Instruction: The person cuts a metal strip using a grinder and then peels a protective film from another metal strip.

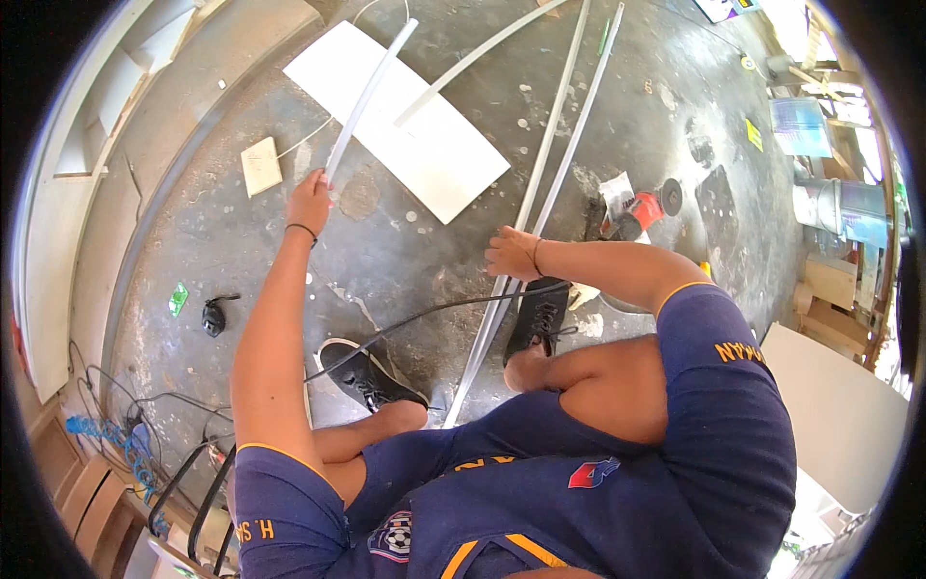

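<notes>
My left hand (310, 201) is raised out in front and grips the near end of a long pale plastic strip (371, 92) that runs up and right over a white board (434, 145) on the floor. My right hand (511, 255) reaches down with the fingers bent, resting on or just over two long pale strips (559, 154) lying side by side on the floor. Whether it grips them I cannot tell. Both strips run down between my black shoes (540, 314). Another pale strip (473, 63) lies across the white board.
A red angle grinder (639, 210) with its disc lies right of the strips, and a black cable (434, 311) crosses the floor by my feet. A small pale block (260, 164), a black object (213, 317), wooden boards at left and clutter at right surround the dark concrete floor.
</notes>
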Motion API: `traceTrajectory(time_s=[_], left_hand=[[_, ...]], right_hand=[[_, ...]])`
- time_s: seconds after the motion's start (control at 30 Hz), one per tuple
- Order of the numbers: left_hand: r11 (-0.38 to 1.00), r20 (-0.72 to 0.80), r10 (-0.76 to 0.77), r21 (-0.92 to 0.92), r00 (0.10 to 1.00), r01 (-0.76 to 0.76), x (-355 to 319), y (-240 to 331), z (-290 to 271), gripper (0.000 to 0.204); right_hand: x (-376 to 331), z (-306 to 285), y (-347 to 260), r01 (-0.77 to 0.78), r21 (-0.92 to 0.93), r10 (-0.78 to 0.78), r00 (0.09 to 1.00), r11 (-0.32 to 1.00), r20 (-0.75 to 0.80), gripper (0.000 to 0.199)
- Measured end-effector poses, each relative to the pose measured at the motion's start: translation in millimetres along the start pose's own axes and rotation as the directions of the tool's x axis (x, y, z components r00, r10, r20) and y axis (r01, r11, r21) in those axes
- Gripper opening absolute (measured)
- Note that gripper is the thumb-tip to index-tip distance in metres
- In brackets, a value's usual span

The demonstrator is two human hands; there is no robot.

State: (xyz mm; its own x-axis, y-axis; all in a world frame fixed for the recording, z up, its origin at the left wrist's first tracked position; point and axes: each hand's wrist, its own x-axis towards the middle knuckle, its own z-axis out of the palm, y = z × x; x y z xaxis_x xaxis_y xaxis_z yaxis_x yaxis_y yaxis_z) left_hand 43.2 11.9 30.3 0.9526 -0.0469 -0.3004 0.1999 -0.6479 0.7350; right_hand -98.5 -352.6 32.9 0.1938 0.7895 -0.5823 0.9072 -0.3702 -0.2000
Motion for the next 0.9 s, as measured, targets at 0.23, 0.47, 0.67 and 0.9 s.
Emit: traceTrajectory(time_s=[0.23,0.47,0.67,0.9], left_hand=[[0.956,-0.122,0.136,0.276,0.983,-0.098,5,3,-24,0.032],[0.858,-0.236,-0.002,0.499,0.972,0.123,19,22,-56,0.036],[0.753,-0.426,0.142,0.632,0.893,0.182,44,8,-75,0.043],[0.809,0.045,0.324,0.505,0.945,-0.302,-36,37,55,0.046]], right_hand=[[2,-3,5,0.031,-0.039,-0.031,0.999,0.999,-0.016,0.023],[-16,-3,47,-0.195,-0.023,0.187,0.963,0.98,-0.193,0.026],[-33,-14,94,-0.365,-0.028,0.346,0.902,0.931,-0.257,0.028],[-58,-19,148,-0.502,-0.033,0.454,0.806,0.864,-0.38,0.021]])
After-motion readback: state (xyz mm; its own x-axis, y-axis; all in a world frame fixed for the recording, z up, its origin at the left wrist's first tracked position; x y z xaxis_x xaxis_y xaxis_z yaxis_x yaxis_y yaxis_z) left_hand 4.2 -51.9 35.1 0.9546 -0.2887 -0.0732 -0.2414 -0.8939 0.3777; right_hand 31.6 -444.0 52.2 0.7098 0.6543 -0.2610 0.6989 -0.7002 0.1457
